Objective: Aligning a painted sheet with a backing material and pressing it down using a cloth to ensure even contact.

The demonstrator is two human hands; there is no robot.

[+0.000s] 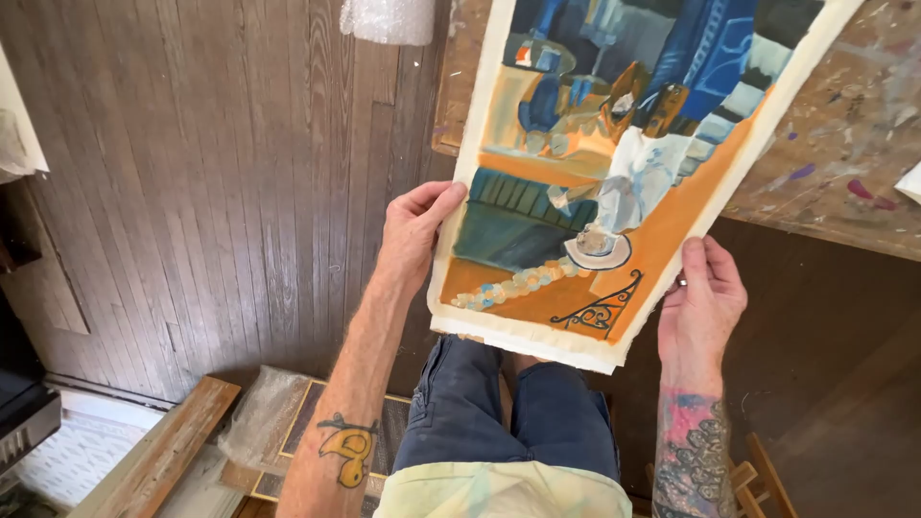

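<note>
nearest are dark blue shorts (518, 422) and two tattooed forearms rising from them. the left hand (414, 235) and the right hand (705, 293) each pinch a side edge of a painted sheet (614, 163), thumbs on its face, fingers curled behind, holding it up tilted above the knees. beyond, the sheet's far end overlaps a paint-spattered table (844, 163), with dark wooden floorboards (221, 173) to the left.

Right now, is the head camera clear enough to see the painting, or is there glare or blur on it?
Head view: the painting is sharp and evenly lit, without glare; both hands, left and right, are in focus at its edges. The floor lines bow from wide-angle distortion, the lower-right corner lies in shadow, and the bubble wrap at the top is slightly overexposed.
</note>
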